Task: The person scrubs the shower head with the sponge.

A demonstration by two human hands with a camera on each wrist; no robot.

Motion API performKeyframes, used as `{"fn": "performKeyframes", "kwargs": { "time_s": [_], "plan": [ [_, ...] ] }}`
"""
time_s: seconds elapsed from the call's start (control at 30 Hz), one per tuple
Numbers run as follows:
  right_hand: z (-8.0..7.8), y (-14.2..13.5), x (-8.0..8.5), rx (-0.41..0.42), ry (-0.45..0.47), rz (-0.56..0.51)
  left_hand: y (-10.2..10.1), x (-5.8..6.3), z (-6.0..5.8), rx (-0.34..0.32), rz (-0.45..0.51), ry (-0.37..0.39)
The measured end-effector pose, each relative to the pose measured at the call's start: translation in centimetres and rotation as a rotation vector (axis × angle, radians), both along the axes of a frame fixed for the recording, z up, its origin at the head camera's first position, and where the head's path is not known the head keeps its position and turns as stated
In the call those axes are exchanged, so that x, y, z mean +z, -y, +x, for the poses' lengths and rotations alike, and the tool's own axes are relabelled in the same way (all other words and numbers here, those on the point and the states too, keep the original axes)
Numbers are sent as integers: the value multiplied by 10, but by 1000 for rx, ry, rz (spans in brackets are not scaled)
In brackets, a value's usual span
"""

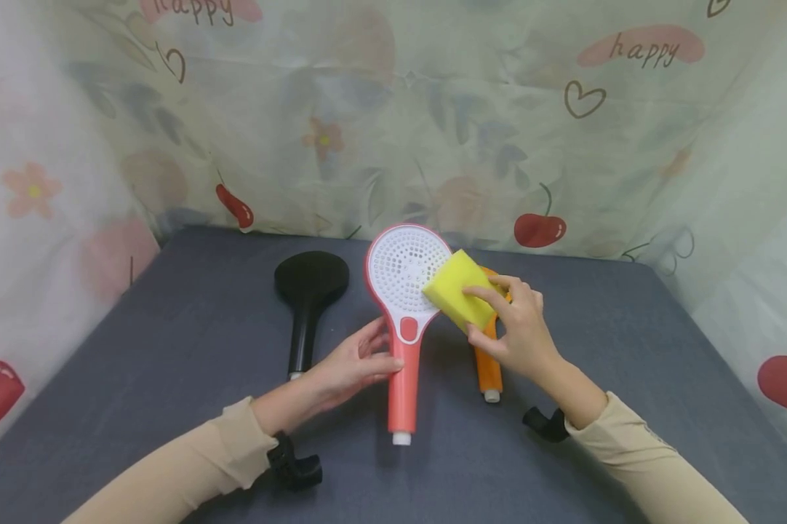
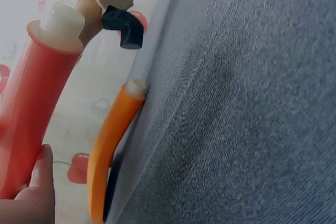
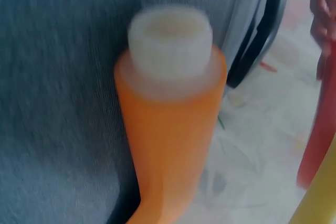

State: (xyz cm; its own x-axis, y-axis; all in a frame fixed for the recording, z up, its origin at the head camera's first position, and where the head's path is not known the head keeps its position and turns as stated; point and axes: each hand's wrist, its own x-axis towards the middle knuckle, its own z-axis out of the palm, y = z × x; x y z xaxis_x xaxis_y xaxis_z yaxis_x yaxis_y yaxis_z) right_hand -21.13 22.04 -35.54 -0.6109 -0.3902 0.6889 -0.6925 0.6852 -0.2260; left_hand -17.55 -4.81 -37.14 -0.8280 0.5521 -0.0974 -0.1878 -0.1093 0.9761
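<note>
My left hand (image 1: 361, 360) grips the handle of a red shower head (image 1: 403, 389), held up off the table with its white nozzle face toward the head camera. In the left wrist view the thumb (image 2: 39, 182) lies along that red handle (image 2: 39, 93). A yellow sponge (image 1: 460, 291) is pinched between the thumb and fingers of my right hand (image 1: 521, 327). The sponge overlaps the right edge of the nozzle face; whether it presses there I cannot tell. Part of the sponge (image 3: 320, 198) shows in the right wrist view.
An orange shower head (image 1: 488, 367) lies behind the right hand, partly hidden by the sponge and fingers. To the left a black shower head (image 1: 311, 280) lies on the dark grey table (image 1: 190, 349). A printed curtain (image 1: 393, 94) hangs behind and at both sides.
</note>
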Motion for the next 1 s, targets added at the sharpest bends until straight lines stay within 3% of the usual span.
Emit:
{"fn": "performKeyframes", "kwargs": {
  "time_s": [0.3,0.53,0.73,0.87,1.0],
  "plan": [
    [16,8,-5,115,51,-26,-1,0,-6,-4,22,-2],
    [26,14,-11,190,11,31,-2,-2,-9,-15,23,-11],
    [31,16,-13,204,-22,87,-1,-4,-10,-28,46,-47],
    [32,17,-12,215,-48,86,-2,-2,-10,-2,103,-2],
    [31,18,-11,239,-75,89,-5,1,-11,72,169,66]
  ]
}}
